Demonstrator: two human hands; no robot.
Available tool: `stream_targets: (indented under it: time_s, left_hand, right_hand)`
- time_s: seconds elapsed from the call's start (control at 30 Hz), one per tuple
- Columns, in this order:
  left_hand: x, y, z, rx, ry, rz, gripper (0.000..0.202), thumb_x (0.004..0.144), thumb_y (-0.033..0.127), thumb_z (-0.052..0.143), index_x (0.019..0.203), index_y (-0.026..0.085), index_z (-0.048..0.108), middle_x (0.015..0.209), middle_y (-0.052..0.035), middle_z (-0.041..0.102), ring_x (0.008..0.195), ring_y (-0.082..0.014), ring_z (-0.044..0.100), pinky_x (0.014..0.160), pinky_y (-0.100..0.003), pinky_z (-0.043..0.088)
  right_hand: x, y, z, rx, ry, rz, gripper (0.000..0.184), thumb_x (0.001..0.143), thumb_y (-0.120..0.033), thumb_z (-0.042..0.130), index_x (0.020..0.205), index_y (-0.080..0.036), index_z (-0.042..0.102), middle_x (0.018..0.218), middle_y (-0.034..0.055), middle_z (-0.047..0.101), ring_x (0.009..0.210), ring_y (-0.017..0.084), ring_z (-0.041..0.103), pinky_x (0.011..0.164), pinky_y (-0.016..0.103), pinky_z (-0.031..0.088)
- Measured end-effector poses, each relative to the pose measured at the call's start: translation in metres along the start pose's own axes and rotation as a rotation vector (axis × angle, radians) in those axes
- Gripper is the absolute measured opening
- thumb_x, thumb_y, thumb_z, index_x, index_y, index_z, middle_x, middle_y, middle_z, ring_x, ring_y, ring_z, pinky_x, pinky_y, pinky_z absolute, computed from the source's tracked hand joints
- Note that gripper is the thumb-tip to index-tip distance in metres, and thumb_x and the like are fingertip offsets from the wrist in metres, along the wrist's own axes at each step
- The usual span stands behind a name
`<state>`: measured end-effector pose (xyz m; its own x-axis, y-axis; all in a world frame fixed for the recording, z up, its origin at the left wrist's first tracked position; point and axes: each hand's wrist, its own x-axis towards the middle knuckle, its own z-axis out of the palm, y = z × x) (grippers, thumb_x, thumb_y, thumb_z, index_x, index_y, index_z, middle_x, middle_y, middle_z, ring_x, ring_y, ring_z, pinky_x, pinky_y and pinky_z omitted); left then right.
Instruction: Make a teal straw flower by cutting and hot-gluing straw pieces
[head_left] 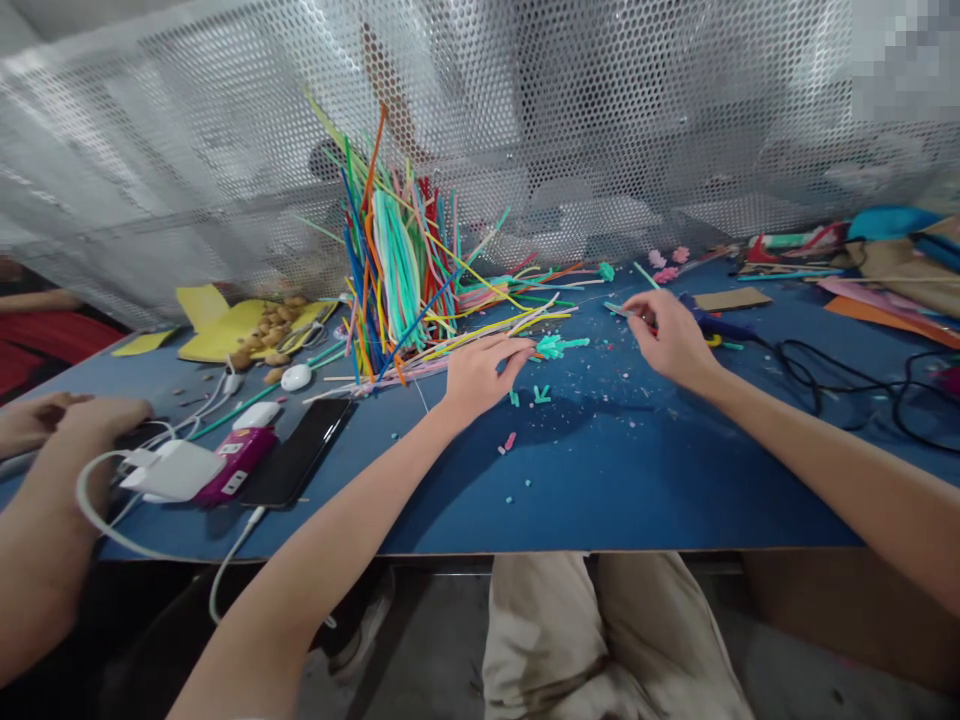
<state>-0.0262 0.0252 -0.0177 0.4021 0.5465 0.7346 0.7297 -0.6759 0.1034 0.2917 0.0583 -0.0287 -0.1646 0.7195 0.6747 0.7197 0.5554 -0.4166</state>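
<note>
My left hand (484, 378) is closed in a pinch at the left end of a teal pipe-cleaner piece (553, 346), which has a fluffy, branching head and a short stem pointing right. To the right, my right hand (666, 332) has its fingers curled together around a small, thin, pale teal piece (616, 309); its exact kind is unclear. A dark blue tool with a black cord, apparently a glue gun (709, 322), lies partly hidden behind that hand. Short teal clippings (541, 394) and a pink scrap (509, 441) lie below my left hand.
A bundle of upright colourful pipe cleaners (401, 265) stands behind my left hand. A phone (300, 455), a white charger (176, 470) and cables crowd the left. Another person's hands (75, 420) are at far left. A perforated metal screen (600, 130) borders the back.
</note>
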Motion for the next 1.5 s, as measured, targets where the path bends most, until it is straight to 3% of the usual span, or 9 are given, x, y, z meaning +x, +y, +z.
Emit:
stream_targets:
  time_s: [0.1, 0.3, 0.47, 0.57, 0.7, 0.9, 1.1, 1.2, 1.5]
  left_hand:
    - [-0.001, 0.000, 0.001, -0.010, -0.023, -0.024, 0.025, 0.100, 0.040, 0.057, 0.105, 0.027, 0.078, 0.099, -0.0007, 0.079, 0.092, -0.0158, 0.073, 0.079, -0.026, 0.053]
    - [-0.001, 0.000, 0.003, -0.010, -0.063, -0.038, 0.025, 0.100, 0.041, 0.057, 0.102, 0.029, 0.078, 0.102, 0.0001, 0.079, 0.094, -0.0160, 0.073, 0.082, -0.027, 0.054]
    - [-0.001, 0.000, 0.005, 0.004, -0.088, -0.030, 0.025, 0.101, 0.041, 0.055, 0.102, 0.029, 0.078, 0.103, 0.0018, 0.078, 0.094, -0.0155, 0.074, 0.080, -0.026, 0.054]
    - [-0.001, 0.000, 0.005, 0.009, -0.087, -0.020, 0.026, 0.101, 0.042, 0.055, 0.103, 0.029, 0.078, 0.103, 0.0019, 0.079, 0.093, -0.0151, 0.074, 0.078, -0.025, 0.054]
    - [-0.001, -0.001, 0.005, 0.006, -0.056, -0.033, 0.027, 0.101, 0.042, 0.055, 0.101, 0.028, 0.078, 0.102, 0.0012, 0.079, 0.093, -0.0167, 0.074, 0.080, -0.027, 0.055]
    - [0.000, -0.003, 0.004, -0.019, -0.069, -0.054, 0.029, 0.100, 0.043, 0.055, 0.102, 0.026, 0.079, 0.102, -0.0009, 0.079, 0.095, -0.0172, 0.074, 0.082, -0.028, 0.055]
    - [-0.001, -0.001, 0.005, -0.013, -0.073, -0.035, 0.026, 0.100, 0.041, 0.057, 0.103, 0.028, 0.078, 0.103, 0.0001, 0.079, 0.094, -0.0169, 0.074, 0.082, -0.028, 0.055]
    - [-0.002, 0.001, 0.005, -0.014, -0.090, -0.014, 0.026, 0.100, 0.041, 0.056, 0.102, 0.029, 0.078, 0.102, 0.0003, 0.079, 0.093, -0.0169, 0.074, 0.085, -0.029, 0.056]
    - [-0.001, 0.000, 0.007, -0.019, -0.083, 0.004, 0.025, 0.100, 0.041, 0.057, 0.101, 0.028, 0.078, 0.098, 0.0006, 0.079, 0.091, -0.0169, 0.074, 0.085, -0.029, 0.055]
  right_hand:
    - [0.001, 0.008, 0.000, -0.110, 0.111, -0.042, 0.045, 0.080, -0.016, 0.056, 0.124, -0.020, 0.060, 0.124, 0.0148, 0.056, 0.122, 0.032, 0.053, 0.105, 0.052, 0.043]
    - [-0.009, -0.020, 0.001, -0.183, 0.060, -0.058, 0.059, 0.081, -0.024, 0.062, 0.139, -0.026, 0.053, 0.154, 0.0134, 0.034, 0.137, 0.039, 0.038, 0.109, 0.061, 0.036]
    - [-0.017, -0.051, 0.000, -0.196, 0.051, -0.226, 0.051, 0.085, -0.041, 0.068, 0.135, -0.031, 0.060, 0.165, 0.0061, 0.024, 0.145, 0.043, 0.028, 0.112, 0.066, 0.027]
    - [-0.017, -0.052, 0.000, -0.133, 0.045, -0.254, 0.028, 0.089, -0.044, 0.068, 0.113, -0.031, 0.070, 0.153, 0.0044, 0.047, 0.137, 0.039, 0.042, 0.111, 0.064, 0.030]
    - [-0.015, -0.037, -0.001, 0.097, -0.152, -0.330, 0.012, 0.097, -0.033, 0.058, 0.098, -0.028, 0.069, 0.108, 0.0043, 0.074, 0.103, 0.026, 0.064, 0.100, 0.050, 0.046]
    - [-0.013, -0.026, 0.000, 0.172, -0.245, -0.332, 0.010, 0.094, -0.029, 0.055, 0.099, -0.024, 0.063, 0.094, 0.0059, 0.069, 0.088, 0.023, 0.064, 0.087, 0.043, 0.051]
    - [-0.013, -0.033, 0.006, 0.159, -0.153, -0.220, 0.038, 0.091, -0.043, 0.062, 0.122, -0.022, 0.057, 0.107, 0.0099, 0.065, 0.086, 0.023, 0.062, 0.082, 0.043, 0.053]
    - [-0.014, -0.039, 0.008, 0.202, -0.197, -0.211, 0.041, 0.093, -0.047, 0.062, 0.128, -0.027, 0.060, 0.114, 0.0084, 0.068, 0.089, 0.023, 0.064, 0.085, 0.044, 0.054]
    - [-0.013, -0.037, 0.005, 0.184, -0.176, -0.161, 0.027, 0.097, -0.045, 0.056, 0.094, -0.026, 0.075, 0.087, 0.0032, 0.076, 0.076, 0.020, 0.066, 0.075, 0.038, 0.053]
